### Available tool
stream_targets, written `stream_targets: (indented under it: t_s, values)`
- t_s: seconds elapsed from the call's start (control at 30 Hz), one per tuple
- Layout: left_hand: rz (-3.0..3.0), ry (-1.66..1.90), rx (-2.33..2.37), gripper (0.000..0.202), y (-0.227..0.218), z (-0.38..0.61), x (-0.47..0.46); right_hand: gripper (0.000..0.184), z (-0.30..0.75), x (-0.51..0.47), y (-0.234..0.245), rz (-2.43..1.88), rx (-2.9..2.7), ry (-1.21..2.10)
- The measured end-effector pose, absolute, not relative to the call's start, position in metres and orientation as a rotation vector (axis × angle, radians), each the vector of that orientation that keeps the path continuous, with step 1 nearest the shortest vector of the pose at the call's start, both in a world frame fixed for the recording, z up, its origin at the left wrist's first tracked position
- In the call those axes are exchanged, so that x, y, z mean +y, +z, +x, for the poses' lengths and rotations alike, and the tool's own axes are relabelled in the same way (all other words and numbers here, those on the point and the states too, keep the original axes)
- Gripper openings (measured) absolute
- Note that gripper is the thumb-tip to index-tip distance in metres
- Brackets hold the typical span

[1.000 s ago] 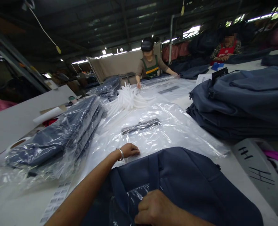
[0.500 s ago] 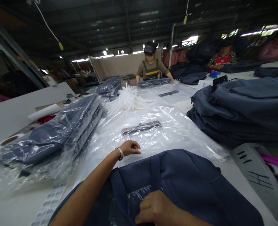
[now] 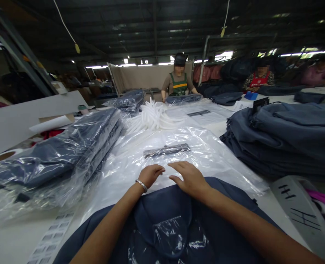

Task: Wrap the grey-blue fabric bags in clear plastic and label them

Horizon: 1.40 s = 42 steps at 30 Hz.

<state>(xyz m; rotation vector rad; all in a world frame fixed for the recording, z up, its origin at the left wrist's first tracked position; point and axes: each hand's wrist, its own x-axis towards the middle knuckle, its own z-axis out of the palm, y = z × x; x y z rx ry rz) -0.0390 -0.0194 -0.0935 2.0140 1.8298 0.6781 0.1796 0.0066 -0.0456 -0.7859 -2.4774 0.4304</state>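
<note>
A navy blue bag point(image 3: 228, 227) lies flat on the table right before me, with a crinkled clear film patch point(image 3: 173, 234) on its near part. My left hand point(image 3: 150, 173), a silver bangle on its wrist, rests at the bag's far edge with its fingers curled on a clear plastic bag point(image 3: 206, 157). My right hand point(image 3: 189, 177) lies beside it at the same edge, fingers stretched out flat. A dark strip point(image 3: 166, 150) lies on the stack of plastic bags just beyond both hands.
Bagged navy bags point(image 3: 63, 154) are piled at my left, unbagged ones point(image 3: 286, 135) at my right. White plastic tubes point(image 3: 154, 115) lie farther back. A grey bin point(image 3: 302, 209) stands at the right. A person in a green apron point(image 3: 179, 82) works at the table's far end.
My right hand left the film patch near me and moved forward to the bag's far edge, beside my left hand. The bag's handle now lies folded toward me.
</note>
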Motion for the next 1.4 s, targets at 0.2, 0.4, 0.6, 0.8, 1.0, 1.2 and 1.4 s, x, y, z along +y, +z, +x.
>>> stream_targets:
  t_s: [0.2, 0.4, 0.6, 0.8, 1.0, 1.2, 1.4]
  values:
    - [2.182, 0.649, 1.901, 0.03, -0.082, -0.053, -0.025, 0.022, 0.174, 0.089, -0.064, -0.991, -2.932, 0.121]
    - [2.134, 0.591, 1.938, 0.023, -0.068, -0.107, -0.058, 0.024, 0.25, 0.122, -0.07, -1.062, -2.855, 0.099]
    - [1.885, 0.775, 2.107, 0.032, -0.057, -0.122, -0.07, 0.017, 0.266, 0.122, -0.071, -1.178, -2.644, 0.046]
    - [1.858, 0.828, 2.017, 0.04, -0.051, -0.096, -0.057, 0.07, 0.208, 0.084, -0.049, -0.784, -2.703, 0.357]
    - [1.924, 0.755, 1.932, 0.047, -0.046, -0.078, -0.053, 0.065, 0.137, 0.049, -0.046, -0.559, -2.827, 0.554]
    - [2.002, 0.7, 1.958, 0.04, -0.048, -0.079, -0.059, 0.032, 0.125, 0.062, -0.068, -0.75, -2.886, 0.22]
    - [2.006, 0.25, 2.248, 0.022, -0.065, -0.112, -0.094, 0.017, 0.199, 0.111, -0.086, -0.826, -2.943, 0.135]
